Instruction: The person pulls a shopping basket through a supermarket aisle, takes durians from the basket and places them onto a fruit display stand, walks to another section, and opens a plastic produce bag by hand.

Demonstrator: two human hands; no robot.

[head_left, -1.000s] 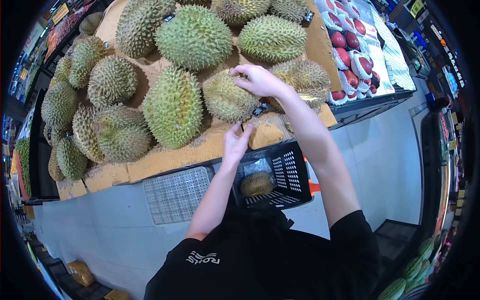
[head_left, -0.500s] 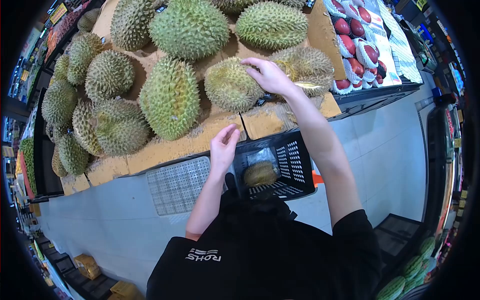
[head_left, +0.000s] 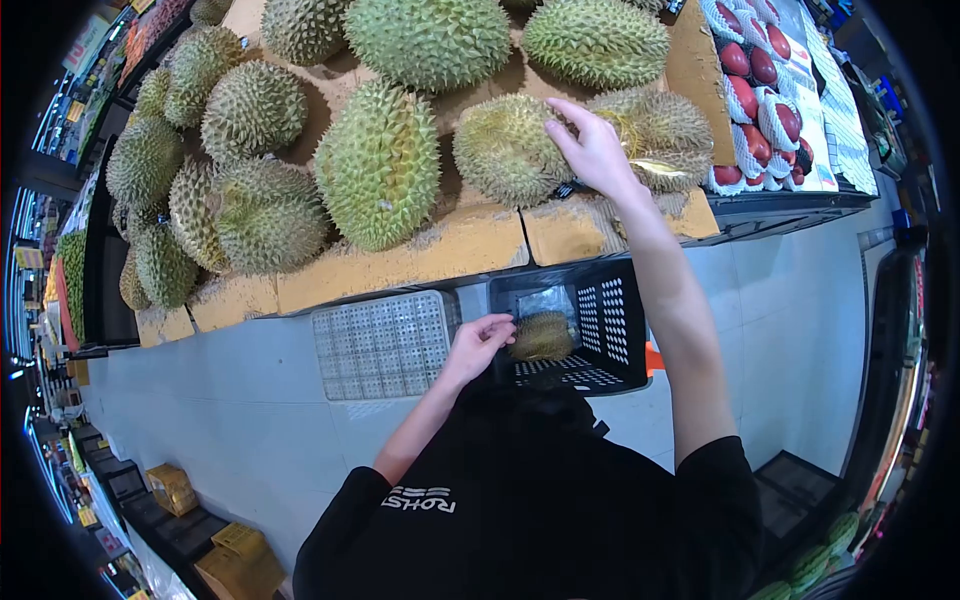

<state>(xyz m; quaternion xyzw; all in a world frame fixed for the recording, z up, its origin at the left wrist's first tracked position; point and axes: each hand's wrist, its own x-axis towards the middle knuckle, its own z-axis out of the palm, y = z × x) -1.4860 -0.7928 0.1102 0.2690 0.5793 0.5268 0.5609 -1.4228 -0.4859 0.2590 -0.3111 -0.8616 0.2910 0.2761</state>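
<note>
Pale yellow-green spiky durian, rounded and lying near the front edge of the display, has the right hand at its right side. That hand is not clenched: its thumb and fingers are parted and loosely bent over the fruit's edge, and whether the fingertips touch the spines cannot be told. The left hand is lower, well apart from that fruit, with its fingers loosely curved and nothing seen in them; it hovers by the left side of a black perforated plastic basket. Inside the basket lie a small brownish-green durian and a clear plastic bag.

Just right of the pale durian, a brownish durian with a split husk shows a light opening. To the left stands a large green oval durian, and behind are a big round green durian and a long green durian. All rest on tan cardboard, whose front edge is worn. Farther right are red fruits in white foam nets. A grey plastic grid crate is left of the basket, over the pale tiled floor.
</note>
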